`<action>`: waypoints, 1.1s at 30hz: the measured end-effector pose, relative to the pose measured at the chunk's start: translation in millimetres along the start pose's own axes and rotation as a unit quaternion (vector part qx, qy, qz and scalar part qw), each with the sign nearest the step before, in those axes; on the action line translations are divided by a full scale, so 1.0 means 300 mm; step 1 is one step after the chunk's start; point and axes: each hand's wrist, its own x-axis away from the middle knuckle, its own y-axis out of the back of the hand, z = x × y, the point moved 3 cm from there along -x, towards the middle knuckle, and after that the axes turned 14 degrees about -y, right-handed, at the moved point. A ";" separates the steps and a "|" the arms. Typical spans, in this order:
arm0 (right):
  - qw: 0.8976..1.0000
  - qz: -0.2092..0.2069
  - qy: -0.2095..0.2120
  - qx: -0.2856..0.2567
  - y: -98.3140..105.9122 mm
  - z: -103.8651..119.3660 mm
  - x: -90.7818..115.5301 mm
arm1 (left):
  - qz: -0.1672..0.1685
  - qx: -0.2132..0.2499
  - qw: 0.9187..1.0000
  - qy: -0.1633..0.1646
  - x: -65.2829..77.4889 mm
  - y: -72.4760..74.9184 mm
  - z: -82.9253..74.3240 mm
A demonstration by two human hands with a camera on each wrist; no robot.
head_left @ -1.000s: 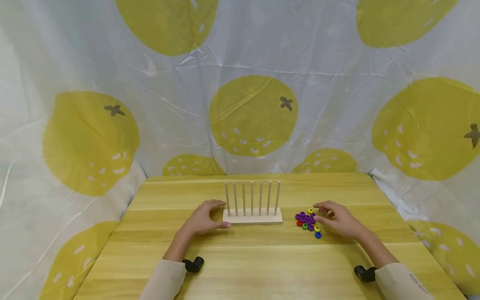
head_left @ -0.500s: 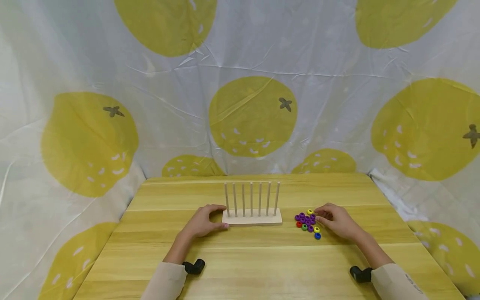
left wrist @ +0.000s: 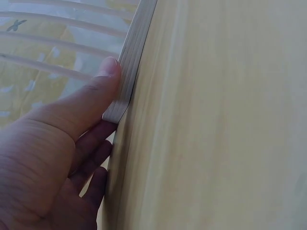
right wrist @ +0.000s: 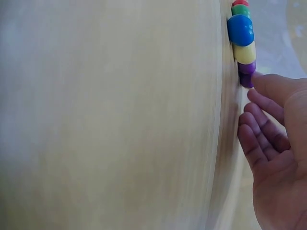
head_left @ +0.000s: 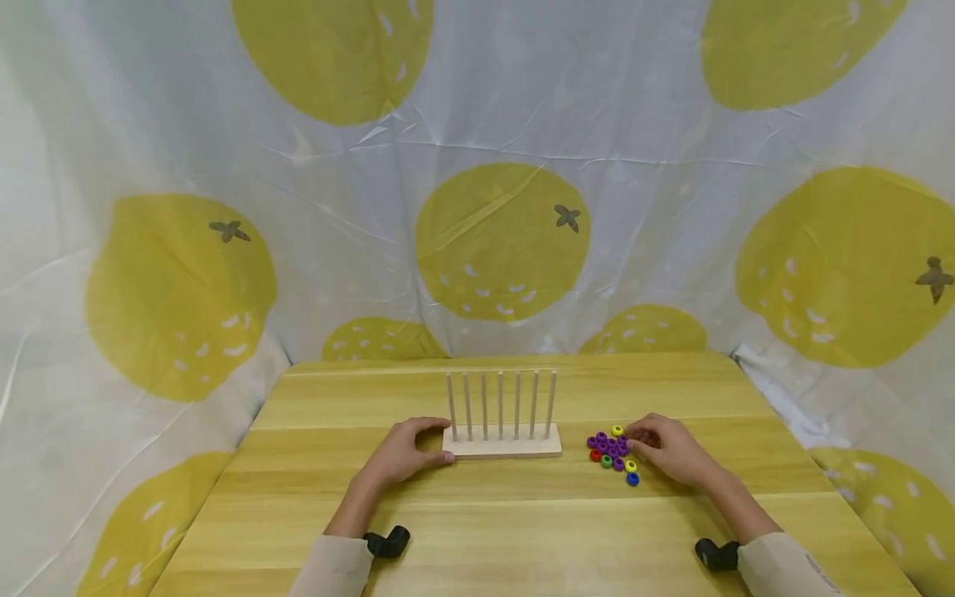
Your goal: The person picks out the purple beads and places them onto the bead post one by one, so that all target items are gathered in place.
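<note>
A wooden peg rack with a row of upright pegs stands mid-table. My left hand holds its left end, thumb on the front edge of the base and fingers at the end; part of those fingers is hidden. To the right of the rack lies a cluster of beads, mostly purple. At its right side my right hand pinches a purple bead between thumb and index finger, the other fingers loosely bent. Around it are a red bead, a green bead, a blue bead and yellow beads.
The wooden table carries the rack and beads. A lemon-print curtain hangs behind and along both sides. Black wrist devices sit at both cuffs.
My right hand has moved slightly left, and its thumb and index finger have come together at a purple bead. My left thumb has settled against the rack's base. The head view has tilted up slightly.
</note>
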 end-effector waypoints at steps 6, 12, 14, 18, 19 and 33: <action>1.000 -0.008 0.005 0.007 0.009 0.007 -0.015 | -0.008 0.008 1.000 -0.001 -0.015 0.014 0.002; 1.000 -0.003 -0.008 0.011 0.011 0.016 -0.024 | -0.016 0.014 1.000 0.000 -0.019 0.020 0.003; 1.000 -0.001 -0.011 0.014 0.007 0.014 -0.021 | -0.013 0.014 1.000 0.002 -0.014 0.015 0.005; 1.000 0.005 -0.018 0.014 -0.005 0.003 -0.011 | -0.011 0.015 1.000 0.006 -0.004 0.000 0.009; 1.000 0.006 -0.017 0.012 -0.008 0.001 -0.009 | -0.011 0.015 1.000 0.007 -0.002 -0.002 0.010; 1.000 0.007 -0.023 -0.012 -0.011 -0.002 -0.008 | -0.021 0.015 1.000 0.005 0.010 -0.019 0.010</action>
